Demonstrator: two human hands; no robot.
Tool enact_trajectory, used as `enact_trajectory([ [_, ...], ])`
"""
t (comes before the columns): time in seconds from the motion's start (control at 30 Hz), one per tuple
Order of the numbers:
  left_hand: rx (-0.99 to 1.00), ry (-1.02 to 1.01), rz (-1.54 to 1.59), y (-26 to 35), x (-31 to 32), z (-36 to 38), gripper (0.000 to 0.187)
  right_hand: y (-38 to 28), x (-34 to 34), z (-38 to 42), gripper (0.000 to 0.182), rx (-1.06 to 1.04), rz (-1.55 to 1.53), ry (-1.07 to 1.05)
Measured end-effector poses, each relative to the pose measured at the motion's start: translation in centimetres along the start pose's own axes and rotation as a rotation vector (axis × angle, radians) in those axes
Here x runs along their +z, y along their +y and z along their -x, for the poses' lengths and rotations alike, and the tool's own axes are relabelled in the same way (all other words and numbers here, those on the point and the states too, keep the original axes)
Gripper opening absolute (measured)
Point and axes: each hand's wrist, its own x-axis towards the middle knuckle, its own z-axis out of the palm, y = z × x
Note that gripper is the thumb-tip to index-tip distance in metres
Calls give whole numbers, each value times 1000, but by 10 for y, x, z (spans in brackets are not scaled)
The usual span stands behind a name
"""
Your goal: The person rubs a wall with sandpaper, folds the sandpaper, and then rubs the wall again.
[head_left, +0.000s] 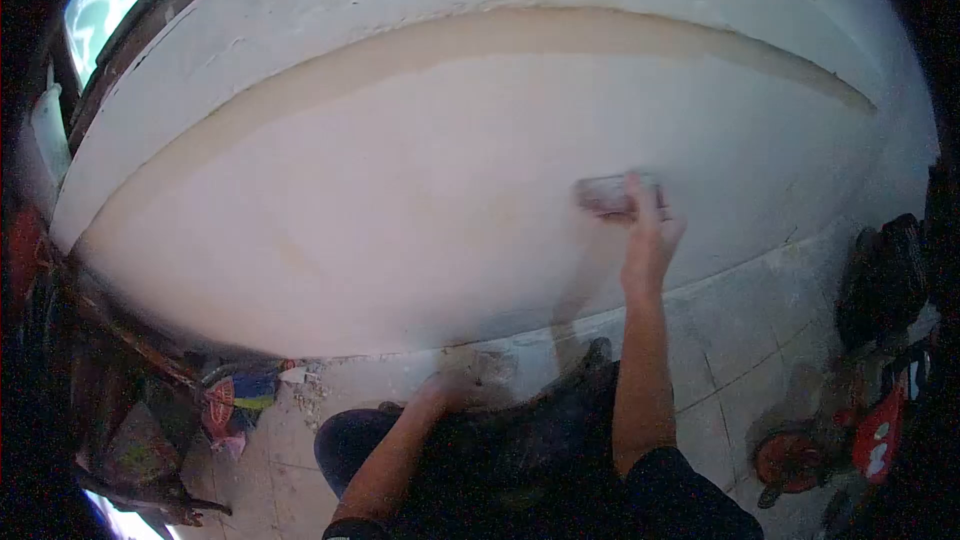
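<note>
My right hand (pixel 650 230) is raised in front of the white wall (pixel 440 170), its fingers wrapped round a sanding block (pixel 605 196). The block is small, oblong and reddish brown with a pale dusty side, and its face lies against the wall surface; motion smears it a little. Low in the view, my left hand (pixel 465 390) rests near my knee, close to the foot of the wall. That hand is dim and blurred, and its fingers do not show clearly.
A ledge (pixel 400 0) with cracked paint juts out above the wall. Tiled floor (pixel 740 380) runs along its foot, with pale crumbs (pixel 305 390) at left. A reddish round object (pixel 790 457), a red bag-like item (pixel 880 435) and dark bundles (pixel 880 280) stand at right.
</note>
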Motion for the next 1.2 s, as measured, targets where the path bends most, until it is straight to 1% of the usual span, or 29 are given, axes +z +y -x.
enact_trajectory([
  [0.03, -3, 6, 1, 11, -8, 4, 59, -7, -2, -3, 24, -21, -59, 71],
  [0.07, 19, -10, 1, 21, -15, 7, 58, -5, 0, 0, 24, -23, -61, 68],
  [0.13, 44, -30, -2, 16, -11, 3, 57, 1, 9, 14, 25, 17, -40, -61],
  [0.2, 152, 129, -145, -22, 19, -10, 53, 4, 32, 33, 26, 81, 150, -369],
  [0.23, 153, 123, -148, -35, 32, -11, 53, 6, 44, 45, 25, 104, 94, -495],
  [0.27, 198, 187, -150, -47, 42, -11, 52, 8, 51, 52, 25, 123, 34, -620],
  [0.3, 241, 254, -151, -48, 42, -9, 51, 4, 51, 51, 25, 121, 29, -618],
  [0.33, 240, 257, -154, -49, 39, -8, 51, -3, 52, 48, 28, 184, -55, -571],
  [0.37, 214, 215, -203, -39, 26, -7, 53, -5, 51, 43, 31, 249, -140, -526],
  [0.4, 188, 175, -245, -27, 14, -5, 54, -4, 44, 34, 31, 251, -139, -534],
  [0.47, 137, 96, -324, -5, -7, -2, 56, -3, 20, 13, 40, 364, -410, -333],
  [0.5, 111, 56, -364, -1, -11, 0, 57, -9, 15, 10, 40, 367, -407, -342],
  [0.53, 109, 66, -365, -28, 11, -7, 57, -19, 9, 10, 43, 306, -448, -355],
  [0.57, 120, 172, -479, -75, 48, -21, 59, -24, 9, 9, 47, 251, -487, -366],
  [0.6, 133, 277, -596, -101, 69, -28, 60, -21, 15, 12, 47, 250, -487, -372],
  [0.63, 133, 280, -596, -80, 53, -25, 60, -14, 26, 19, 48, 237, -398, -523],
  [0.67, 17, 115, -541, -59, 36, -23, 63, -7, 36, 28, 48, 224, -306, -670],
  [0.7, -97, -51, -485, -39, 23, -18, 66, 0, 49, 40, 49, 276, -305, -770],
  [0.73, -95, -55, -489, -35, 23, -14, 66, 5, 57, 50, 49, 325, -306, -867],
  [0.8, -24, 128, -446, -34, 24, -5, 69, 1, 62, 53, 48, 336, -305, -905],
  [0.87, -11, 138, -423, -59, 34, -11, 69, 8, 57, 47, 47, 345, -300, -954],
  [0.9, 2, 146, -389, -68, 40, -13, 69, 21, 40, 33, 47, 344, -443, -835],
  [0.93, 2, 149, -379, -51, 29, -10, 69, 27, 26, 23, 48, 345, -577, -711],
  [1.0, -185, -157, -376, -4, -7, -3, 70, -18, 17, 16, 48, 456, -1041, -299],
  [1.03, -183, -153, -371, -10, -1, -3, 70, -18, 11, 12, 48, 458, -1035, -303],
  [1.1, -128, -44, -539, -36, 27, -11, 73, -13, 3, 5, 58, 104, -1193, -383],
  [1.13, -126, -43, -543, -64, 51, -17, 73, -3, 2, 7, 58, 100, -1194, -383],
  [1.17, -130, 4, -415, -98, 80, -23, 74, 10, 3, 11, 59, 209, -1116, -591],
  [1.2, -134, 47, -286, -115, 95, -26, 76, 18, 6, 16, 59, 320, -1025, -793],
])
